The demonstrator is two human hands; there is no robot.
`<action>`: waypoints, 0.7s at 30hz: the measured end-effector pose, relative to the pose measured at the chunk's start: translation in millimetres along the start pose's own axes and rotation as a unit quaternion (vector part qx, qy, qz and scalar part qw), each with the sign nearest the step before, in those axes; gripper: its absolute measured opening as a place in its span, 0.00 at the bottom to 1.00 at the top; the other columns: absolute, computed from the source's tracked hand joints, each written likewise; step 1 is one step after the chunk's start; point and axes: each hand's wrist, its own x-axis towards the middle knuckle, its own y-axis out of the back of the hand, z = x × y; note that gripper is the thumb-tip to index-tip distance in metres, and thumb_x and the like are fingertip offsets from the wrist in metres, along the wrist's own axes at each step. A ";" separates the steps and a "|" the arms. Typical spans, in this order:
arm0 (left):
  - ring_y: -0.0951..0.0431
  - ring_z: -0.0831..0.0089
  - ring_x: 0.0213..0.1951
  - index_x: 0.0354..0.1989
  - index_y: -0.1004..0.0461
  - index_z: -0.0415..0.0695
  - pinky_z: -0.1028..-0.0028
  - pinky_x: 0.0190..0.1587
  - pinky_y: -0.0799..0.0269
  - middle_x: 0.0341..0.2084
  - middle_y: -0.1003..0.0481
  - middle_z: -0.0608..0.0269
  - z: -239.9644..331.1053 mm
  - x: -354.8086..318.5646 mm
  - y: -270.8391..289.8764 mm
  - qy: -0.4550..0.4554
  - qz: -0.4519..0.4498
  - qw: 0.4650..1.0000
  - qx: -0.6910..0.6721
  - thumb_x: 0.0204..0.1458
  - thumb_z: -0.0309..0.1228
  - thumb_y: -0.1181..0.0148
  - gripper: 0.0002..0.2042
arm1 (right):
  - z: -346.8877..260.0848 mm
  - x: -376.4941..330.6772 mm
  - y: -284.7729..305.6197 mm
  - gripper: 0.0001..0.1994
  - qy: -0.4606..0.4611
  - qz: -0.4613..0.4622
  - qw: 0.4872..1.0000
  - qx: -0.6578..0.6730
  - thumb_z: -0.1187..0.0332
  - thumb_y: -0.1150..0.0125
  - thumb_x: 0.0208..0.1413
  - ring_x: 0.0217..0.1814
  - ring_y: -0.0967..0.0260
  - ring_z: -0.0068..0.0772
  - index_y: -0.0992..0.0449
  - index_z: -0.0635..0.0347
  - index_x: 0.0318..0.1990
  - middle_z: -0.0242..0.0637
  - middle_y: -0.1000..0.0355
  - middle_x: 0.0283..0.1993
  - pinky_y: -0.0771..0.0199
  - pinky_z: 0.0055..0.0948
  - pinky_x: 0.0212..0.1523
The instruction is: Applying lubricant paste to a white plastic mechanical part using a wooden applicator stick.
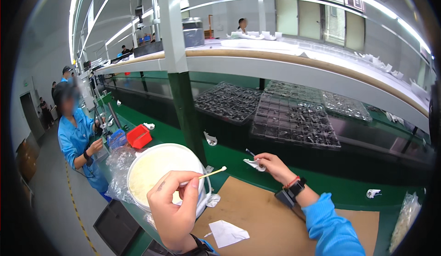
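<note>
Left grip (173,205) near bucket (189,157), cream-coloured contents (154,168)

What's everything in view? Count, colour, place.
Swab: one, yellow, left hand
Curved part: one, white, right hand
Thin stick: one, dark, at right hand
Loose parts: several, white, green bench
Tub: one, white, left of mat
Mat: one, brown, bench
Paper: one, white, on mat
Bins: two, red, blue, beyond tub
Plastic: several lots, clear, left and right
Trays: several, clear, under shelf
Shelf: one, grey, above bench
People: several, nearest in blue, left
Left hand: one, bare, lower centre
Right hand: one, bare, centre
</note>
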 end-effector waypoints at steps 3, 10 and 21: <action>0.34 0.79 0.19 0.26 0.26 0.34 0.81 0.23 0.40 0.18 0.28 0.62 6.1 -5.5 -12.3 -0.011 -0.020 0.999 -0.047 0.44 0.17 0.45 0.03 | -36.1 -67.5 -7.8 0.14 -0.047 0.003 0.966 0.256 0.65 0.57 0.63 0.44 0.29 0.31 0.30 0.64 0.47 0.40 0.29 0.43 0.22 0.30 0.43; 0.35 0.84 0.24 0.27 0.28 0.33 0.83 0.26 0.43 0.21 0.30 0.65 37.6 -30.7 -49.8 -0.037 -0.092 0.989 -0.113 0.49 0.21 0.48 0.04 | -92.1 -189.6 -2.4 0.20 0.029 0.011 0.978 0.208 0.71 0.51 0.60 0.55 0.34 0.34 0.41 0.67 0.59 0.47 0.43 0.60 0.29 0.29 0.54; 0.42 0.83 0.17 0.26 0.33 0.34 0.82 0.22 0.49 0.15 0.38 0.66 63.1 -75.1 -63.2 -0.091 -0.064 0.977 -0.184 0.49 0.23 0.52 0.04 | -145.7 -266.9 -19.5 0.32 0.180 -0.014 0.977 0.115 0.83 0.41 0.49 0.67 0.50 0.29 0.46 0.64 0.62 0.43 0.57 0.70 0.35 0.28 0.58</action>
